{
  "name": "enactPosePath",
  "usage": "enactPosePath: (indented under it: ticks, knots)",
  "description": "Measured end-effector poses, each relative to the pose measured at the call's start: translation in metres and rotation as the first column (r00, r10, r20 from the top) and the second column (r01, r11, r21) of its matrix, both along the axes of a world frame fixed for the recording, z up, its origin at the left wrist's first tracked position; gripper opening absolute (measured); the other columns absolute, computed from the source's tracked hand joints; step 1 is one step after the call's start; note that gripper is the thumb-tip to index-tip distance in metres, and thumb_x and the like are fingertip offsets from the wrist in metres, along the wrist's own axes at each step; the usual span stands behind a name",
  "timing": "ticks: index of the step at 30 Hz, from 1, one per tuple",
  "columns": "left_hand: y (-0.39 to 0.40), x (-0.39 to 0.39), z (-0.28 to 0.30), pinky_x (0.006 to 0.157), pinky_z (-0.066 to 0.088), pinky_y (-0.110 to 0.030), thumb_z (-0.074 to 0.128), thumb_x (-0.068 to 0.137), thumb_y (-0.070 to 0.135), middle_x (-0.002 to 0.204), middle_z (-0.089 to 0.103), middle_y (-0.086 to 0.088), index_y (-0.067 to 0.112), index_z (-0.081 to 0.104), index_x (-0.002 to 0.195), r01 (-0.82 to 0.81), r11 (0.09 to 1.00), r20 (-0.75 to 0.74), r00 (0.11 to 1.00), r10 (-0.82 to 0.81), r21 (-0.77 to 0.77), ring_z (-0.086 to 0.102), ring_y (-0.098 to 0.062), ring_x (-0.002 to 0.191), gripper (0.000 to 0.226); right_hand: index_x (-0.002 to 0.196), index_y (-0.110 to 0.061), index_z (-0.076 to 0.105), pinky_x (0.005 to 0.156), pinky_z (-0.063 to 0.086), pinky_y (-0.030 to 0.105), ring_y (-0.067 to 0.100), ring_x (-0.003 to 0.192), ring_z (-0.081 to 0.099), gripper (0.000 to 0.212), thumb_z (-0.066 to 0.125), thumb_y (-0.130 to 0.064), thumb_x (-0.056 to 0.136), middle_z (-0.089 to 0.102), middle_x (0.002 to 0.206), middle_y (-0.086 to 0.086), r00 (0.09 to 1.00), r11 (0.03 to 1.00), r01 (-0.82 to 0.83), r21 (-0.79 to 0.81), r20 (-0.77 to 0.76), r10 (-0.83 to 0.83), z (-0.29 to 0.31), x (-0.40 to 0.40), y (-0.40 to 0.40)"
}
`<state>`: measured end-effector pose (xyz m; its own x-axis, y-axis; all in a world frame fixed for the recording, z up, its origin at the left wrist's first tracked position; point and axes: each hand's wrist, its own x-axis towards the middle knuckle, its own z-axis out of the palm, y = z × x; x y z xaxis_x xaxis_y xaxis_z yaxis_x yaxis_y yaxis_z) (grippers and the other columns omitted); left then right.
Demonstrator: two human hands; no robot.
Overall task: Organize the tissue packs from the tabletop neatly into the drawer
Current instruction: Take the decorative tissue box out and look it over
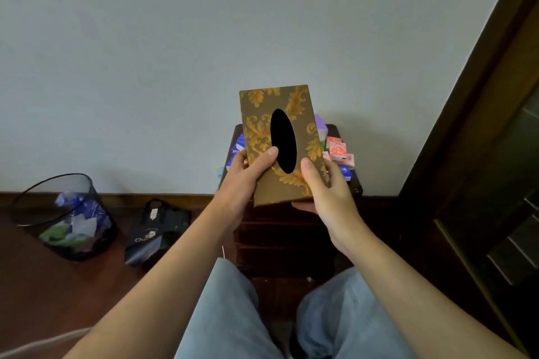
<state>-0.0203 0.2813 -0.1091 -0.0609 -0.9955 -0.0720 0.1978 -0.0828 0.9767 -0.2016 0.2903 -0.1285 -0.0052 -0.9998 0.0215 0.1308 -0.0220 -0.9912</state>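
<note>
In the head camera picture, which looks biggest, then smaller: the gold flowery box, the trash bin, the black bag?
1. Trash bin
2. Gold flowery box, though it is nearer the camera, so unsure
3. Black bag

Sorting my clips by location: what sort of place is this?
Probably a room at home: a small dark wooden cabinet against a plain wall, a waste bin and a black bag on the wooden floor.

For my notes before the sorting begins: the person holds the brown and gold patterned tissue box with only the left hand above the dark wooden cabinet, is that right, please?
Not quite. The head view shows both hands on the brown and gold patterned tissue box: the left hand grips its left edge and the right hand its right edge. It is held above the dark wooden cabinet.
</note>
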Motion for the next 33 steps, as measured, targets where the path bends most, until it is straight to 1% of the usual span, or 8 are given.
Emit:
enactPosePath:
  ticks: [4, 8, 14, 19, 23, 26, 30, 33]
  knots:
    - [0.017, -0.007, -0.003, 0.102, 0.056, -0.046, 0.086, 0.072, 0.062, 0.127, 0.073, -0.002, 0.03, 0.05, 0.144, 0.053, 0.997, 0.044, 0.997, -0.055, 0.048, 0.072, -0.023, 0.114, 0.086, 0.132, -0.041, 0.058, 0.078, 0.066, 0.043, 0.008, 0.105, 0.075, 0.054, 0.075, -0.063, 0.086, 0.076, 0.115, -0.013, 0.999, 1.0, 0.02, 0.003, 0.032, -0.02, 0.003, -0.014, 0.009]
    - [0.018, -0.017, -0.009, 0.08, 0.059, -0.032, 0.082, 0.068, 0.068, 0.124, 0.073, 0.002, 0.03, 0.054, 0.14, 0.073, 0.995, 0.075, 0.994, -0.079, 0.074, 0.073, -0.018, 0.111, 0.087, 0.136, -0.037, 0.058, 0.083, 0.066, 0.046, 0.013, 0.111, 0.073, 0.058, 0.072, -0.064, 0.086, 0.073, 0.124, -0.005, 1.0, 1.0, 0.007, 0.015, 0.007, -0.007, -0.002, -0.028, 0.005]
    - [-0.014, -0.033, -0.034, 0.093, 0.057, -0.039, 0.083, 0.064, 0.072, 0.128, 0.071, 0.007, 0.035, 0.048, 0.144, -0.055, 0.998, 0.008, 0.998, 0.055, 0.04, 0.07, -0.017, 0.116, 0.094, 0.143, -0.033, 0.055, 0.081, 0.065, 0.051, 0.021, 0.108, 0.075, 0.057, 0.05, -0.068, 0.097, 0.072, 0.127, 0.002, 0.986, 0.989, 0.08, 0.122, 0.135, -0.096, -0.034, -0.048, -0.028]
    - [-0.051, -0.038, -0.07, 0.101, 0.056, -0.047, 0.089, 0.06, 0.069, 0.119, 0.075, 0.011, 0.035, 0.048, 0.141, -0.161, 0.985, -0.035, 0.986, 0.163, 0.068, 0.073, -0.013, 0.11, 0.097, 0.129, -0.027, 0.056, 0.071, 0.065, 0.039, 0.025, 0.094, 0.075, 0.039, 0.044, -0.055, 0.106, 0.072, 0.117, 0.006, 0.968, 0.93, 0.237, 0.282, -0.155, -0.2, -0.125, -0.081, -0.061]
    - [-0.076, -0.04, -0.096, 0.102, 0.057, -0.048, 0.09, 0.068, 0.061, 0.126, 0.073, 0.006, 0.036, 0.048, 0.141, -0.169, 0.984, -0.053, 0.984, 0.172, 0.061, 0.072, -0.018, 0.114, 0.087, 0.147, -0.017, 0.041, 0.087, 0.063, 0.044, 0.022, 0.097, 0.072, 0.06, 0.048, -0.058, 0.104, 0.066, 0.116, -0.001, 0.919, 0.884, 0.261, 0.389, -0.379, -0.105, -0.208, -0.101, -0.085]
    - [-0.095, -0.039, -0.106, 0.098, 0.059, -0.046, 0.089, 0.074, 0.054, 0.13, 0.071, 0.003, 0.034, 0.047, 0.142, -0.156, 0.987, -0.054, 0.986, 0.157, 0.029, 0.071, -0.022, 0.117, 0.083, 0.155, -0.008, 0.032, 0.11, 0.048, 0.056, 0.023, 0.106, 0.069, 0.076, 0.051, -0.058, 0.102, 0.065, 0.107, -0.004, 0.867, 0.867, 0.25, 0.432, -0.499, -0.001, -0.251, -0.112, -0.108]
    - [-0.115, -0.039, -0.113, 0.099, 0.058, -0.046, 0.089, 0.075, 0.05, 0.134, 0.069, -0.003, 0.03, 0.048, 0.142, -0.158, 0.988, -0.055, 0.986, 0.157, -0.002, 0.068, -0.026, 0.122, 0.081, 0.157, -0.017, 0.029, 0.115, 0.04, 0.062, 0.034, 0.137, 0.051, 0.077, 0.053, -0.062, 0.1, 0.047, 0.151, 0.009, 0.848, 0.857, 0.245, 0.454, -0.529, 0.038, -0.282, -0.115, -0.142]
    - [-0.122, -0.041, -0.119, 0.103, 0.055, -0.049, 0.087, 0.079, 0.046, 0.138, 0.067, -0.004, 0.03, 0.046, 0.146, -0.157, 0.988, -0.054, 0.986, 0.156, -0.005, 0.066, -0.027, 0.126, 0.08, 0.157, -0.012, 0.03, 0.116, 0.042, 0.057, 0.033, 0.139, 0.05, 0.079, 0.058, -0.057, 0.099, 0.046, 0.152, 0.01, 0.86, 0.859, 0.258, 0.441, -0.51, 0.003, -0.294, -0.11, -0.159]
